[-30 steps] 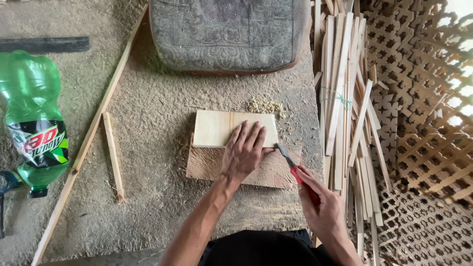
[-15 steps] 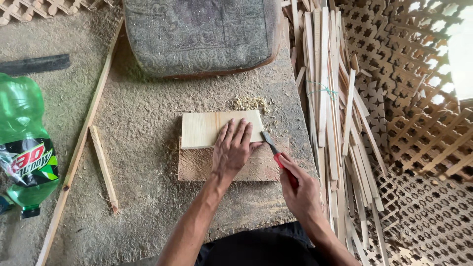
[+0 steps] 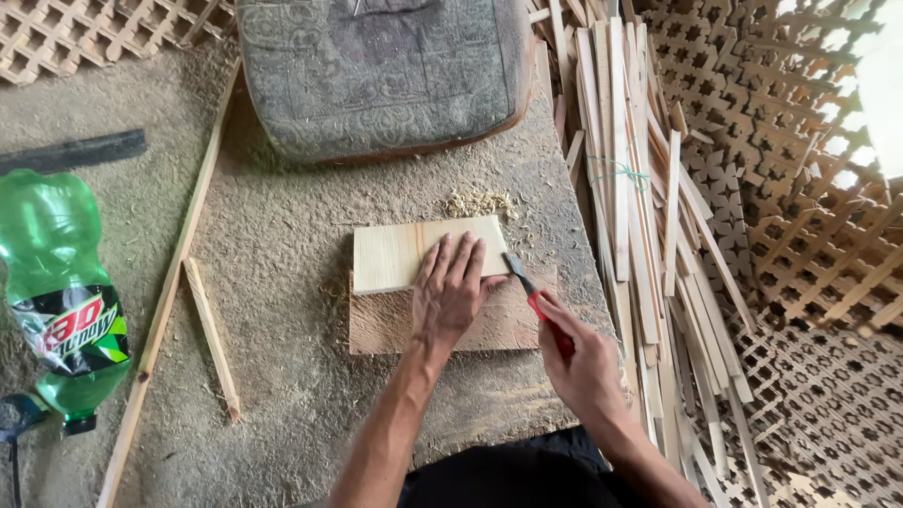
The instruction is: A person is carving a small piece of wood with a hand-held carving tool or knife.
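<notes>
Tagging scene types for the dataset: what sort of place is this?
Most likely a small floor-level woodworking or lattice-making workshop. A bundle of thin wood strips lies beside woven lattice panels, with shavings near the pale wood block that the left hand presses while the right hand grips a red-handled chisel.

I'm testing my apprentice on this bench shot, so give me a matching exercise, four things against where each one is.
Things:
1. pale wood block
2. red-handled chisel
3. green plastic bottle
4. grey cushion

Places:
A. lying at the far left
B. under the flat left hand
C. at the top, beyond the block
D. gripped in the right hand

Pairs: 1-B, 2-D, 3-A, 4-C
</notes>
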